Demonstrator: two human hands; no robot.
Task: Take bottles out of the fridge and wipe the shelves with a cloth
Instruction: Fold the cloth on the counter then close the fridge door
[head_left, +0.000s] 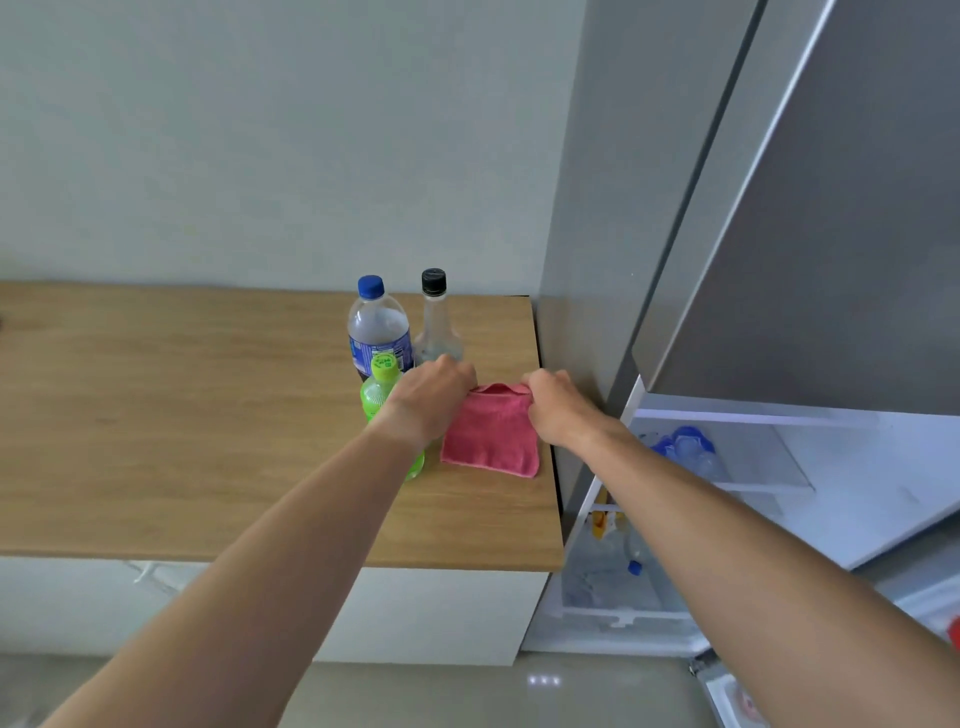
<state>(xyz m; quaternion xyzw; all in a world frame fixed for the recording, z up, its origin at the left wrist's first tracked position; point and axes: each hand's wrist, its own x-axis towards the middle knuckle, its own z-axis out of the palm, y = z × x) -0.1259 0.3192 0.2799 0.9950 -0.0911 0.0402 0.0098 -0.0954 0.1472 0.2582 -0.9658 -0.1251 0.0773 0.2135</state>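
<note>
Both hands (434, 397) (556, 405) pinch one pink cloth (491, 439); three bottles (378, 332) behind.

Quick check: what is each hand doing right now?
Left hand: pinches the far edge of the pink cloth.
Right hand: pinches the same edge, at the other corner.

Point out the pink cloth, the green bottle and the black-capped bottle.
pink cloth (491, 441): head view, middle of the fabric.
green bottle (375, 396): head view, shoulder below the cap.
black-capped bottle (434, 281): head view, on the black cap.
</note>
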